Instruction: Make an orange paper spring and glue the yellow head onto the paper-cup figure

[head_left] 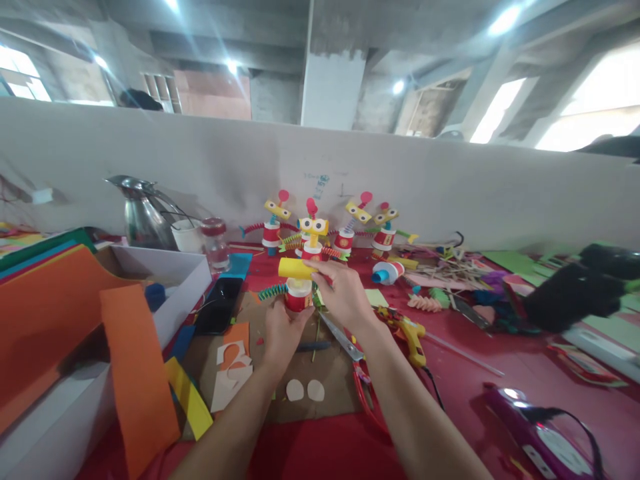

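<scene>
My left hand [284,329] grips the lower part of a red and white paper cup [299,297] near the middle of the view. A teal folded paper spring [273,291] sticks out from the cup's left side. Above the cup, my right hand [340,288] pinches the right end of a yellow paper roll [295,268], which lies level over the cup's top. Two pale paper rounds [295,390] rest side by side on the brown cardboard [295,413]. Behind my hands stand several finished paper-cup figures [313,227] with yellow heads and round eyes.
Red-handled scissors [367,393] and a yellow glue gun [413,337] lie right of my hands. At left are a white box [187,283], orange paper [137,373], a phone [220,307], a glass jar [215,245] and a metal jug [143,217]. A purple device [543,430] sits lower right.
</scene>
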The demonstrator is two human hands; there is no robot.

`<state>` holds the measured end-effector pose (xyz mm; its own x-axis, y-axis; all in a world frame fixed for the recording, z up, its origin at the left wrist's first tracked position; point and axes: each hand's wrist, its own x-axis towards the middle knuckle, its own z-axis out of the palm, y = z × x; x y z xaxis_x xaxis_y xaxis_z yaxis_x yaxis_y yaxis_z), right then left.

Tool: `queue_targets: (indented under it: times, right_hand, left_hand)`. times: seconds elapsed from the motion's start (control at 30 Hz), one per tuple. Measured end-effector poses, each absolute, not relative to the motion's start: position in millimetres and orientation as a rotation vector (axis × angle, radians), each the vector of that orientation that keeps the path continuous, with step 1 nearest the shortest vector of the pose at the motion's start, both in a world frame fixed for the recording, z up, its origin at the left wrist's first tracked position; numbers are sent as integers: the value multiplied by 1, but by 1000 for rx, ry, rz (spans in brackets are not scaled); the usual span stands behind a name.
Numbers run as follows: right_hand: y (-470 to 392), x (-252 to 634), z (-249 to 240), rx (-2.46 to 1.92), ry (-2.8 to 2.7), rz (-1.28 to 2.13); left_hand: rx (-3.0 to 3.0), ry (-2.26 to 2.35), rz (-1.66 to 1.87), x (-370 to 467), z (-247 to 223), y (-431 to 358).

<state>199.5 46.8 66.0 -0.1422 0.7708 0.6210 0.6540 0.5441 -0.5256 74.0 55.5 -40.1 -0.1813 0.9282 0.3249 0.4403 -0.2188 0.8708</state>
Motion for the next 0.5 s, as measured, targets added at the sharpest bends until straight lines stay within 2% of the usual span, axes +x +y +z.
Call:
queue_targets:
  times: [0.5]
  right_hand:
    - [38, 215, 80, -1195, -1846, 281]
  left_hand:
    - [1608, 1568, 1405, 74, -44, 57]
